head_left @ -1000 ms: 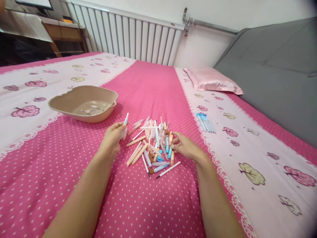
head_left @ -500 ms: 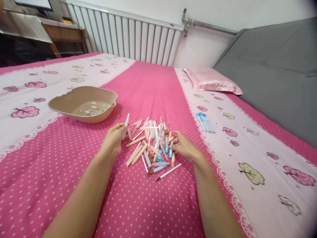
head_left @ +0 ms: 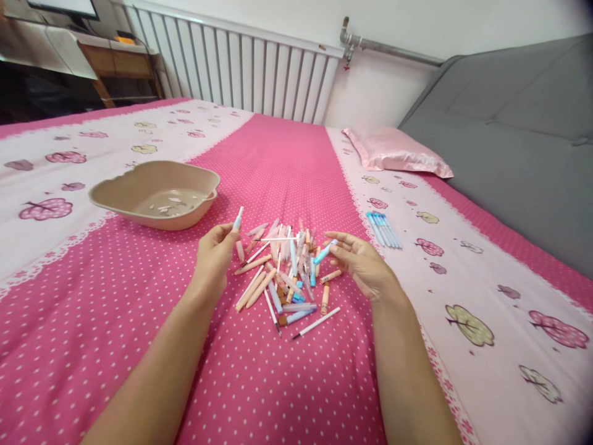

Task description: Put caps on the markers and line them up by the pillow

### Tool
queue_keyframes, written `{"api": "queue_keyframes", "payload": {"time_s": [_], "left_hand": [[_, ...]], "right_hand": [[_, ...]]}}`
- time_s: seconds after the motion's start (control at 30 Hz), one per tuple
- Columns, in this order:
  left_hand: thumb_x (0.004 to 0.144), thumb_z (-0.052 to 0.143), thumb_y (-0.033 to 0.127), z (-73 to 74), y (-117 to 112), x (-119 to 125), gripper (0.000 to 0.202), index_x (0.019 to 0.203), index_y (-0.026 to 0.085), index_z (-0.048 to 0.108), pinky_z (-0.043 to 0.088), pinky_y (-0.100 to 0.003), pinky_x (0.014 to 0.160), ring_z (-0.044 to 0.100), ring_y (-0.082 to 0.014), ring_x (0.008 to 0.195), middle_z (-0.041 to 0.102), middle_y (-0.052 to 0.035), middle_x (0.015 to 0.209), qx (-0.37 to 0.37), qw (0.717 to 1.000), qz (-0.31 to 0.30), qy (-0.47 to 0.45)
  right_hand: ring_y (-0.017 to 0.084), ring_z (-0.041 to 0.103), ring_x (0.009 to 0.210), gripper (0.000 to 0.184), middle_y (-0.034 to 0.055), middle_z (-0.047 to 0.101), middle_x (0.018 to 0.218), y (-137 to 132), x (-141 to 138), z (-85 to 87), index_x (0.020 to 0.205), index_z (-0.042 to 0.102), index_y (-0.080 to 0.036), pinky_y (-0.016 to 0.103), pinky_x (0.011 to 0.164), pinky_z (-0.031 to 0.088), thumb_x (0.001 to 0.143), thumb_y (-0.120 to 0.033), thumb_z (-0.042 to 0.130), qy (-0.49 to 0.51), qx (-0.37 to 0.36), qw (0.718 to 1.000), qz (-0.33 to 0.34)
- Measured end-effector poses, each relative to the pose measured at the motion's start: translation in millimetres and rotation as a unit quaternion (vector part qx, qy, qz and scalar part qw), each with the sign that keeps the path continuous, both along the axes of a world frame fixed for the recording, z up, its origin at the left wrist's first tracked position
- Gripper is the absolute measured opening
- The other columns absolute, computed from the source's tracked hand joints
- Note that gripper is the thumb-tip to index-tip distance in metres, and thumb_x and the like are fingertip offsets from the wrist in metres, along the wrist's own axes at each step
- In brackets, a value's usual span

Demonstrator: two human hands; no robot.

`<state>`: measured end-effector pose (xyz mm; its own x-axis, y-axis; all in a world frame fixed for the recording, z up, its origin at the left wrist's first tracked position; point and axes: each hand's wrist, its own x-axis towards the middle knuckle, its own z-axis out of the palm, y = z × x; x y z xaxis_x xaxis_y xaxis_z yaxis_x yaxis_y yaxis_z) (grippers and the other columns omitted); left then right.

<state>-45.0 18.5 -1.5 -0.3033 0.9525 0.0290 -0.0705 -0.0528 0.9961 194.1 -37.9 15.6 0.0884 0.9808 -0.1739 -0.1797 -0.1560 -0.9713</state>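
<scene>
In my left hand (head_left: pixel 215 250) is a pale blue pen barrel (head_left: pixel 238 220), gripped between thumb and fingers with its white tip pointing up. My right hand (head_left: pixel 361 259) pinches a bright blue pen part (head_left: pixel 325 252), tilted, just above the right side of the pile. Between the hands lies a heap of pen parts (head_left: pixel 273 288): pink, peach, lilac and blue barrels and caps, with thin white refills among them. One refill (head_left: pixel 315 322) lies apart at the near right edge of the heap.
A beige basin (head_left: pixel 152 191) with a few small white pieces inside stands at the left. Several blue pens (head_left: pixel 383 230) lie side by side at the right. Farther back are a pink pillow (head_left: pixel 396 151) and a grey headboard (head_left: pixel 514 123). Everything rests on a pink dotted bedsheet (head_left: pixel 287 383).
My right hand has picked the bright blue pen part out of the heap and lifted it, moving slightly right. A peach piece nearby has shifted. My left hand still holds its barrel.
</scene>
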Motion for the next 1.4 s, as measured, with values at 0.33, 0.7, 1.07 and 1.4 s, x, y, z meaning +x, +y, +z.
{"api": "queue_keyframes", "payload": {"time_s": [0.33, 0.7, 1.07, 1.4], "left_hand": [[0.063, 0.067, 0.031, -0.3, -1.1, 2.4, 0.024, 0.079, 0.013, 0.064, 0.041, -0.022, 0.059, 0.055, -0.0119, 0.061, 0.065, -0.003, 0.07, 0.016, 0.999, -0.05, -0.007], [0.063, 0.066, 0.027, 2.2, -2.6, 3.2, 0.021, 0.077, 0.012, 0.064, 0.041, -0.021, 0.059, 0.054, -0.0104, 0.059, 0.064, -0.0022, 0.068, 0.011, 0.998, -0.056, -0.008], [0.066, 0.068, 0.029, 7.3, -11.2, 12.0, 0.022, 0.081, 0.013, 0.064, 0.043, -0.023, 0.063, 0.056, -0.0117, 0.063, 0.066, -0.0027, 0.072, 0.035, 0.994, -0.106, 0.004], [0.063, 0.074, 0.03, 8.1, -26.0, 26.0, 0.025, 0.082, 0.015, 0.066, 0.046, -0.023, 0.061, 0.059, -0.0135, 0.066, 0.066, -0.0039, 0.077, 0.03, 0.961, -0.274, 0.004]], "right_hand": [[0.017, 0.063, 0.071, 0.022, 0.0027, 0.065, 0.076, 10.6, 6.5, -15.6, 0.077, 0.06, -0.017, 0.03, 0.069, 0.05, 0.064, -0.033, 0.07, -0.21, 0.071, 0.957, -0.185], [0.024, 0.065, 0.081, 0.018, 0.007, 0.071, 0.087, 13.4, 24.6, -40.9, 0.086, 0.069, -0.022, 0.033, 0.065, 0.047, 0.068, -0.024, 0.067, -0.601, -0.084, 0.782, -0.141], [0.025, 0.065, 0.081, 0.014, 0.0107, 0.07, 0.085, 10.2, 24.9, -29.1, 0.083, 0.07, -0.02, 0.038, 0.073, 0.047, 0.073, -0.023, 0.061, -0.57, -0.053, 0.81, -0.123], [0.012, 0.062, 0.07, 0.022, 0.002, 0.065, 0.078, 0.7, -16.8, 4.9, 0.085, 0.058, -0.017, 0.025, 0.065, 0.049, 0.072, -0.034, 0.065, -0.092, 0.149, 0.978, -0.117]]}}
